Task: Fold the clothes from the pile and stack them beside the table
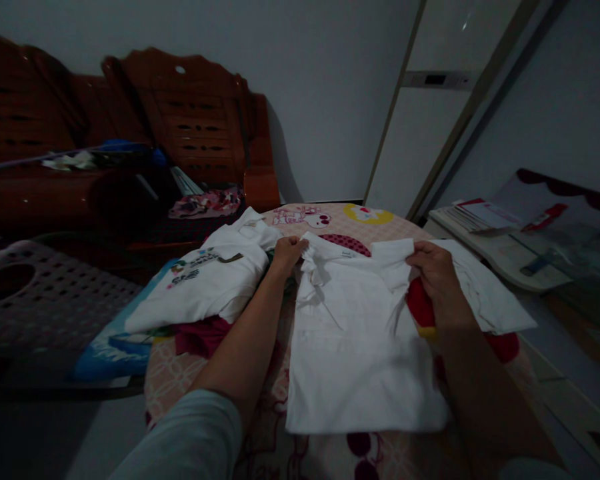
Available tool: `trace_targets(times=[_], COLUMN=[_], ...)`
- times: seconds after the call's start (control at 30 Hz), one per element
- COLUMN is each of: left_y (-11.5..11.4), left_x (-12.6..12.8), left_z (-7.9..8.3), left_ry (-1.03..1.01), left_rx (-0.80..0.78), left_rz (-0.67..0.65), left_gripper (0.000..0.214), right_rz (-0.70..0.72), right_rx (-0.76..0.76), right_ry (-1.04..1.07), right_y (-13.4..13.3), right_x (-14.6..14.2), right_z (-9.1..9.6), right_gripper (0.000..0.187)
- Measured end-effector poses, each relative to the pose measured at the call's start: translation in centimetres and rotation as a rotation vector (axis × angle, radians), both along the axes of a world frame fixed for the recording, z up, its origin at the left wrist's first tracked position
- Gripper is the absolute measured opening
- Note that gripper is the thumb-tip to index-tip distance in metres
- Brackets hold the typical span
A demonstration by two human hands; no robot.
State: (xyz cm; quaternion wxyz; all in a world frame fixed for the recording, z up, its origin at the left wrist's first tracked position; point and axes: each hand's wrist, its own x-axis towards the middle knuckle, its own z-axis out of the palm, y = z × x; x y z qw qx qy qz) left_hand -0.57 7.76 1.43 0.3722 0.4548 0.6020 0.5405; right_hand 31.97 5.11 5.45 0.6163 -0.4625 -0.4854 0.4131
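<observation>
White shirt (363, 373): spread out in front of me over the table (175, 377), straight between my two arms, front or back panel facing up with a few creases across it.
Left fingers (300, 245): pinched on the far left shoulder corner, where a gathered ruffle (311, 273) bunches up just beside my grip.
Right fingers (421, 253): pinched on the far right shoulder corner, so the top edge spans from one grip to the other.
Collar (349, 262): at the far end, dipping between my fingers, with a small printed neck mark showing in the middle.
Hem (365, 427): at the near end, closest to my body; whether it rests on the cloth or hangs just above it, I cannot tell.
Long axis: running from the collar toward me, roughly square to the line joining my two grips.
Way from my fingers: the whole body of the garment lies on my side of them, between my forearms, with nothing of it reaching far past the grips.
Nearer hand: neither clearly; each has its own corner, and I hold them about level.
Printed shirt (245, 270): in a heap beyond my left forearm, apart from the one I hold.
Folded white cloth (495, 293): past my right hand, toward the table's right side, its near part hidden behind my wrist.
</observation>
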Motion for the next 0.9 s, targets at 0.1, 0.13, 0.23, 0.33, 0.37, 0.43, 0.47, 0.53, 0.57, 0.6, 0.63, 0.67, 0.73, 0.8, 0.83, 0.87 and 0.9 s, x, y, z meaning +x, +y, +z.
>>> trace_targets(times=[0.1,0.13,0.23,0.33,0.37,0.43,0.47,0.53,0.57,0.6,0.63,0.67,0.73,0.8,0.83,0.87,0.9], left_y=[0.1,0.1,0.0,-0.1,-0.1,-0.2,-0.2,-0.2,-0.2,-0.2,-0.2,-0.2,-0.3,-0.3,-0.3,-0.3,-0.3], left_x=[-0.1,-0.1,0.0,0.1,0.1,0.1,0.1,0.1,0.1,0.1,0.1,0.1,0.2,0.1,0.1,0.1,0.1], left_z=[-0.2,-0.2,-0.1,0.1,0.2,0.3,0.3,0.3,0.3,0.3,0.3,0.3,0.4,0.5,0.6,0.6,0.7], left_ry=[0.009,0.012,0.006,0.001,0.000,0.002,0.003,0.001,0.001,0.001,0.001,0.002,0.000,-0.013,-0.021,-0.032,-0.045], left_rx=[0.007,0.004,-0.003,-0.010,-0.012,-0.010,-0.007,-0.002,0.000,0.000,0.000,-0.001,-0.008,-0.010,-0.005,0.000,0.004], left_rz=[-0.003,-0.004,-0.019,-0.021,-0.017,-0.015,-0.014,-0.011,-0.008,-0.008,-0.006,-0.007,-0.006,0.000,0.007,0.013,0.020], left_gripper=[0.019,0.019,0.018,0.017,0.017,0.017,0.017,0.018,0.018,0.018,0.019,0.019,0.018,0.018,0.017,0.017,0.016], right_rz=[0.094,0.113,0.123,0.101,0.088,0.036,-0.002,-0.074,-0.098,-0.115,-0.123,-0.127,-0.141,-0.204,-0.270,-0.359,-0.465], right_rx=[-0.044,-0.058,-0.049,0.030,0.060,0.123,0.162,0.244,0.280,0.311,0.335,0.352,0.370,0.381,0.389,0.391,0.389], right_ry=[-0.171,-0.218,-0.210,-0.020,0.038,0.115,0.144,0.202,0.229,0.251,0.262,0.262,0.231,0.158,0.104,0.032,-0.056], right_y=[-1.1,-1.3,-1.9,-2.2,-2.2,-2.2,-2.2,-2.1,-2.1,-2.1,-2.1,-2.2,-2.4,-2.4,-2.3,-2.2,-2.0], right_x=[-1.7,-2.3,-3.7,-4.3,-4.2,-3.6,-3.1,-2.0,-1.5,-0.9,-0.4,0.0,0.7,1.7,2.5,3.4,4.5], right_z=[0.1,0.1,0.5,1.5,1.9,2.7,3.1,3.9,4.3,4.7,5.1,5.4,6.1,6.4,6.4,6.3,6.0], right_gripper=[0.032,0.030,0.020,0.022,0.023,0.023,0.023,0.022,0.022,0.022,0.022,0.023,0.024,0.023,0.021,0.020,0.019])
